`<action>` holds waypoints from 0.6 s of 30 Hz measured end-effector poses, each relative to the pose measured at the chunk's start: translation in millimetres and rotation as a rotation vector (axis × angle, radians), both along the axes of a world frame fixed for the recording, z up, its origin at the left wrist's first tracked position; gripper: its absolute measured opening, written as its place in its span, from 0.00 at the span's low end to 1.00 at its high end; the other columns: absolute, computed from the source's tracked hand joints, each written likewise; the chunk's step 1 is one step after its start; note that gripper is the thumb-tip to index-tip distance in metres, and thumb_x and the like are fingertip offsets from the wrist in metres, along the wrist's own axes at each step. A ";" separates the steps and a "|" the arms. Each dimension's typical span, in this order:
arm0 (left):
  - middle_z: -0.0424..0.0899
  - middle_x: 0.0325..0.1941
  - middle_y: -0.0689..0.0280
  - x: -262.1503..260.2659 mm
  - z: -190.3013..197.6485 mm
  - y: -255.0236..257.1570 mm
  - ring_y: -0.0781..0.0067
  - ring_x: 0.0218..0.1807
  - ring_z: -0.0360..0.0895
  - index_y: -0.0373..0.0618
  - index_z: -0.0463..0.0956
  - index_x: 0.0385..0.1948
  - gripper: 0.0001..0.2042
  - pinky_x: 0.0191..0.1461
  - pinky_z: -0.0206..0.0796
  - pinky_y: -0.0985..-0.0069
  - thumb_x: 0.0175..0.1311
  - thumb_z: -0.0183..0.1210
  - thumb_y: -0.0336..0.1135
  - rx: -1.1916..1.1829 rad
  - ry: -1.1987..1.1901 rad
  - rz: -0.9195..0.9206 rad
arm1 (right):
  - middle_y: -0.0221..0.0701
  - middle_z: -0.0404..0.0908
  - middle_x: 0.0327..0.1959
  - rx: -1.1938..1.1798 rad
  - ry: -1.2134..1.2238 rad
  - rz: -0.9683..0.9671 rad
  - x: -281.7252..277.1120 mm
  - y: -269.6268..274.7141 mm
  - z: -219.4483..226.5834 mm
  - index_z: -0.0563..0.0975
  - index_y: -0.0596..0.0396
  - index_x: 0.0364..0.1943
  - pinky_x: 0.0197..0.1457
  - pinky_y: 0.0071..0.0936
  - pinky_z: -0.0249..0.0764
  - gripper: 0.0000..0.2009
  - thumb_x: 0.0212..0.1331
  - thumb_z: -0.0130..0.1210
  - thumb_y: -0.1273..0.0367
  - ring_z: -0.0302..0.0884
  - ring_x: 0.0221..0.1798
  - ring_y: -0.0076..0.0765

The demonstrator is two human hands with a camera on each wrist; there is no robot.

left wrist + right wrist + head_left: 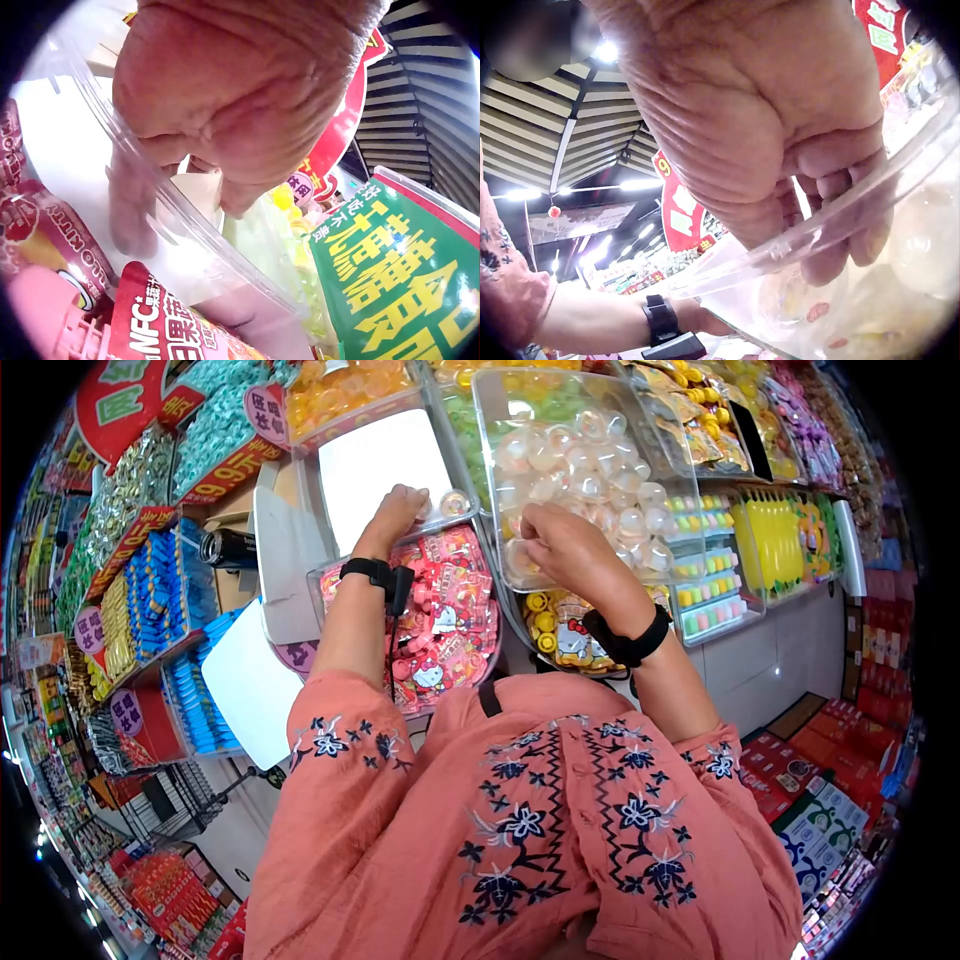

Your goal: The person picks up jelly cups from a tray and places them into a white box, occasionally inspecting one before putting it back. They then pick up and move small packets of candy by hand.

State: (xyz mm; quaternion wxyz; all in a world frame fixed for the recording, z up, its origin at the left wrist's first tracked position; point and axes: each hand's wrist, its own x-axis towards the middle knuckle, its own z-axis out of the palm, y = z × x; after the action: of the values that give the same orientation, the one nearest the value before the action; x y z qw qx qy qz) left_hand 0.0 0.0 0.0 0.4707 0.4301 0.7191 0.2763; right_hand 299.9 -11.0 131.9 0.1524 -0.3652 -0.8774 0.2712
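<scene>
My left hand (pixel 398 515) is over a white-bottomed bin (pixel 365 470) and pinches a small pale jelly cup (pixel 199 191) between thumb and fingers. Another domed jelly cup (pixel 453 503) lies in that bin's near right corner. My right hand (pixel 575 550) reaches into a clear plastic bin (pixel 487 420) heaped with round jelly cups (pixel 590 485). Its bent fingers (pixel 825 266) show through the bin's wall, fingertips right at a cup with a red mark (pixel 787 304). I cannot tell whether they grip it.
Pink Hello Kitty pouches (pixel 440 620) fill the bin nearest my body, with yellow-capped pouches (pixel 565 630) to the right. Stacked pastel sweets (pixel 710 565) and yellow packs (pixel 775 540) stand further right. At left are blue packets (pixel 160 585) and a shopping cart (pixel 175 805).
</scene>
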 end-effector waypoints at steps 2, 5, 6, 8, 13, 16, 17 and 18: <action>0.83 0.47 0.45 3.0 10.5 -2.5 0.52 0.45 0.82 0.31 0.74 0.49 0.24 0.52 0.71 0.65 0.70 0.52 0.50 0.002 0.069 -0.039 | 0.45 0.78 0.34 -0.022 0.011 -0.002 -0.2 -0.4 2.3 0.73 0.56 0.35 0.42 0.47 0.71 0.07 0.56 0.58 0.69 0.76 0.41 0.57; 0.83 0.45 0.44 -17.4 -11.4 -2.9 0.48 0.47 0.81 0.33 0.76 0.46 0.22 0.54 0.71 0.63 0.69 0.52 0.48 0.064 0.243 -0.108 | 0.45 0.78 0.33 -0.062 -0.004 0.008 -5.9 -1.2 0.5 0.73 0.56 0.35 0.42 0.48 0.71 0.07 0.56 0.57 0.70 0.76 0.42 0.58; 0.83 0.45 0.45 -17.5 -15.8 -5.3 0.47 0.47 0.81 0.34 0.77 0.46 0.21 0.54 0.70 0.62 0.69 0.53 0.48 0.103 0.251 -0.124 | 0.45 0.78 0.34 -0.074 -0.015 0.014 -5.6 -1.7 2.6 0.73 0.56 0.36 0.42 0.48 0.71 0.07 0.57 0.57 0.70 0.76 0.42 0.57; 0.83 0.45 0.45 -20.1 -23.4 -7.0 0.45 0.48 0.80 0.36 0.78 0.47 0.20 0.55 0.70 0.61 0.69 0.53 0.46 0.186 0.271 -0.156 | 0.44 0.78 0.35 -0.090 -0.031 0.027 -6.1 -1.5 6.6 0.73 0.56 0.36 0.43 0.48 0.72 0.07 0.57 0.56 0.70 0.77 0.42 0.57; 0.84 0.45 0.53 -26.6 -26.9 -10.8 0.60 0.47 0.80 0.38 0.77 0.51 0.17 0.54 0.70 0.68 0.71 0.51 0.42 0.149 0.411 -0.235 | 0.44 0.78 0.35 -0.009 0.061 0.050 0.9 -3.6 -6.1 0.76 0.54 0.39 0.45 0.47 0.73 0.08 0.57 0.56 0.69 0.77 0.42 0.57; 0.85 0.43 0.54 -24.9 -20.7 -14.3 0.65 0.45 0.80 0.38 0.78 0.49 0.15 0.51 0.71 0.71 0.68 0.55 0.37 0.110 0.234 -0.122 | 0.45 0.77 0.35 -0.020 0.001 0.056 1.5 -2.7 -7.0 0.78 0.52 0.40 0.45 0.47 0.73 0.08 0.57 0.55 0.68 0.77 0.42 0.58; 0.85 0.42 0.55 -22.7 -17.3 -15.8 0.67 0.44 0.80 0.38 0.78 0.49 0.14 0.50 0.71 0.72 0.66 0.56 0.35 0.090 0.118 -0.061 | 0.45 0.77 0.35 -0.037 -0.025 0.063 1.4 -2.2 -6.9 0.78 0.52 0.40 0.45 0.47 0.73 0.08 0.57 0.55 0.68 0.77 0.42 0.58; 0.85 0.41 0.56 -22.1 -20.6 -15.0 0.69 0.43 0.80 0.38 0.78 0.48 0.13 0.48 0.72 0.73 0.66 0.56 0.34 0.091 0.147 -0.067 | 0.45 0.77 0.36 -0.048 -0.019 0.058 1.1 -2.5 -6.7 0.79 0.51 0.39 0.45 0.47 0.73 0.08 0.57 0.55 0.68 0.77 0.42 0.58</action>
State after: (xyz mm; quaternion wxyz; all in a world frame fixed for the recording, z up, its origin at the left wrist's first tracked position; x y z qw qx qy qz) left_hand -22.1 -15.0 -20.6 0.4057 0.4938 0.7237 0.2605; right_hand 301.0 -13.4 125.3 0.1274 -0.3457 -0.8822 0.2933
